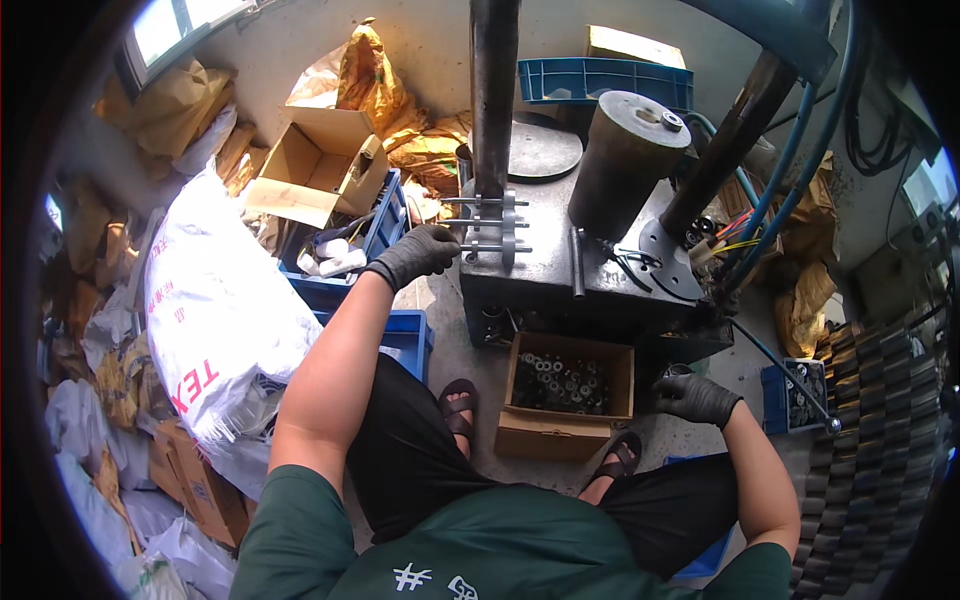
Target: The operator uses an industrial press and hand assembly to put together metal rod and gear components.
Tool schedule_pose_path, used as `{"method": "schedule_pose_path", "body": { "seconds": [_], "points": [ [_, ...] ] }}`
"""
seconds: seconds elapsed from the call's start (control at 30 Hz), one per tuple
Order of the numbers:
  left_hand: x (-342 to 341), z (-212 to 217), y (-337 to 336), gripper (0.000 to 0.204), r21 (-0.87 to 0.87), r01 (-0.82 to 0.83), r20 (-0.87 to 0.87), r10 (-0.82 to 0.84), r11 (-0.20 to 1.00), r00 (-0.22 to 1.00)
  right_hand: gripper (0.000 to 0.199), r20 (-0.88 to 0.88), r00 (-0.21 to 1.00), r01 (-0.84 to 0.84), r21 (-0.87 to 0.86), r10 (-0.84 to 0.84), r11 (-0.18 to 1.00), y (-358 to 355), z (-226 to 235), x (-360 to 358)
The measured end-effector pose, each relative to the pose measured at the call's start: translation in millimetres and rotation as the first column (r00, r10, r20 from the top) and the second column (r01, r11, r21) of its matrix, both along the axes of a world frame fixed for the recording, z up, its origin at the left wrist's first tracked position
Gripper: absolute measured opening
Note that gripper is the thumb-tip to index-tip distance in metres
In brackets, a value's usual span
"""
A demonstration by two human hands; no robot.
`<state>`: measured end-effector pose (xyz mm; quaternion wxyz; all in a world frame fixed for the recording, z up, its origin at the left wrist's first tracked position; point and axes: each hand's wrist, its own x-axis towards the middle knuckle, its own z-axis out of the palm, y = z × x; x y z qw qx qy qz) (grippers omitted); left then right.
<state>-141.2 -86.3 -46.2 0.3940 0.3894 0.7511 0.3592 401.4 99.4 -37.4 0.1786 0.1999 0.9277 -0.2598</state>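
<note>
My left hand [418, 257], in a dark grey glove, is closed at the left end of the lowest of several thin metal rods [484, 248]. These rods pass through an upright dark metal plate [508, 228] on the left side of the black machine table [545, 285]. To the right of an open cardboard box [565, 425], my right hand [692, 397], gloved alike, has its fingers curled in. A small round metallic shape shows at its fingers, too unclear to name. Many small metal rings [560, 380] lie in the box.
A thick steel cylinder [625, 165] stands on the machine, a bearing ring [672, 121] on top. Blue hoses [790, 190] run at the right. A stuffed white sack [220, 310] and blue crates [405, 340] stand left; a blue bin of parts [795, 395] sits right.
</note>
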Motion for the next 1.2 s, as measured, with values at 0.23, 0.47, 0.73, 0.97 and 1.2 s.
{"method": "schedule_pose_path", "body": {
  "seconds": [0.23, 0.47, 0.73, 0.97, 1.2],
  "points": [
    [32.6, 36.8, 7.4, 0.023, 0.313, -0.186, 0.113, 0.158, 0.931, 0.981, 0.039, -0.056, 0.987, 0.133, -0.249, -0.151, 0.959, 3.1, 7.1, -12.4],
    [51.0, 30.3, 20.4, 0.018, 0.279, -0.307, 0.505, 0.133, 0.910, 0.853, 0.037, 0.014, 0.979, 0.200, -0.229, -0.202, 0.952, 4.8, -6.5, -8.1],
    [129.6, 64.9, 27.6, 0.024, 0.450, 0.287, -0.651, 0.090, 0.846, 0.754, 0.032, -0.079, 0.995, 0.046, -0.219, -0.065, 0.975, 21.2, -18.0, -4.7],
    [146.1, 77.1, 37.8, 0.027, 0.695, 0.071, -0.111, 0.009, 0.716, 0.994, 0.036, 0.044, 0.963, 0.269, -0.281, -0.267, 0.921, 1.7, 8.1, -22.9],
    [118.8, 56.7, 68.4, 0.028, 0.495, 0.146, -0.459, 0.115, 0.857, 0.881, 0.038, -0.002, 0.981, 0.193, -0.171, -0.196, 0.966, -20.2, 12.5, -38.6]
  ]
}}
